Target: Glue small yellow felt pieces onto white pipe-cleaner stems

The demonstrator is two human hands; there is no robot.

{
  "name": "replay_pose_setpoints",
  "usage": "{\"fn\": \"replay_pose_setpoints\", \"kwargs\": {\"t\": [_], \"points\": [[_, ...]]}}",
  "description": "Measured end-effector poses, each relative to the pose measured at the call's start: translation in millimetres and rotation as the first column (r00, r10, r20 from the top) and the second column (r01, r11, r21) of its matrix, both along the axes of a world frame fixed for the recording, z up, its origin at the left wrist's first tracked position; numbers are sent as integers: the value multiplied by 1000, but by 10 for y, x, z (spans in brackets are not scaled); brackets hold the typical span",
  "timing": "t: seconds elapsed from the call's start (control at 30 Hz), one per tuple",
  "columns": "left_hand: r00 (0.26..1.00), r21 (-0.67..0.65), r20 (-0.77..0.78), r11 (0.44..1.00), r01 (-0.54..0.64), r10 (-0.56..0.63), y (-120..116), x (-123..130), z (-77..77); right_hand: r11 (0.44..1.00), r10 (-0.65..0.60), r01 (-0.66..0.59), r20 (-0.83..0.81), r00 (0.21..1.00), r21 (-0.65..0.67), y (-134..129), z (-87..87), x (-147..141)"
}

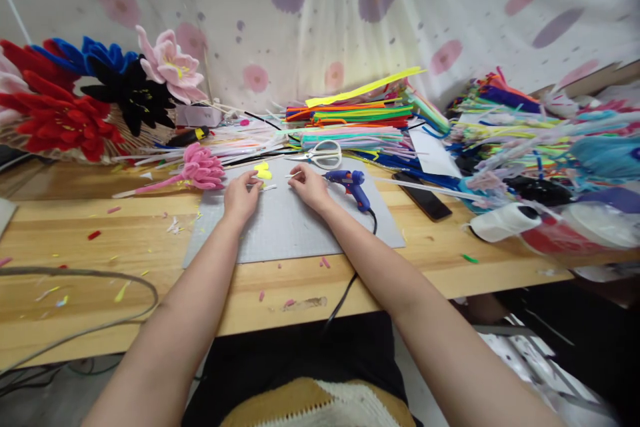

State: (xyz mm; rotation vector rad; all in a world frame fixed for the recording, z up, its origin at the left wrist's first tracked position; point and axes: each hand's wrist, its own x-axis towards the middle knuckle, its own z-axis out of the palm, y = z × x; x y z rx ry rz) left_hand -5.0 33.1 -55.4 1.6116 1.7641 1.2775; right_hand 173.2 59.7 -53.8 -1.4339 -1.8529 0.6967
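Note:
My left hand is over the grey cutting mat, its fingers bent together in a pinch. Right by its fingertips is a small bright yellow fuzzy piece. A short white stick lies close to the thumb; whether the hand grips either one I cannot tell. Across a small gap, my right hand pinches a thin white piece between thumb and fingers. Just right of that hand, a blue glue gun rests on the mat. White-handled scissors lie behind it.
A pink pipe-cleaner flower lies left of the mat. Fuzzy flowers stand at far left. Bundled pipe cleaners line the back. A phone and white thread spool are at right. The glue gun's cord crosses the table edge.

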Motion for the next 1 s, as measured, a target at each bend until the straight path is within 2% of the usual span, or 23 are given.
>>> {"fn": "replay_pose_setpoints", "kwargs": {"t": [0.1, 0.23, 0.33, 0.53, 0.83, 1.0], "points": [[981, -26, -193, 1000, 13, -18, -15, -3, -1, 999, -15, 16, -32, 999, 31, 18, -108, -85], [953, 9, -302, 1000, -2, 4, -38, -8, 8, 988, 81, -85, 36, 996, 127, 9, -132, -186], [939, 46, -343, 999, -3, 19, -49, 14, 23, 976, 112, -135, 133, 985, 171, -16, -115, -220], [904, 38, -424, 996, 81, -57, -43, 141, 44, 956, 132, -194, 267, 955, 221, -35, -106, -241], [885, -5, -460, 997, 79, -72, 10, 196, -1, 957, 118, -179, 258, 959, 227, -40, -131, -242], [887, -6, -458, 997, 73, -68, 9, 197, 12, 963, 68, -119, 210, 975, 241, -76, -89, -210]]}}
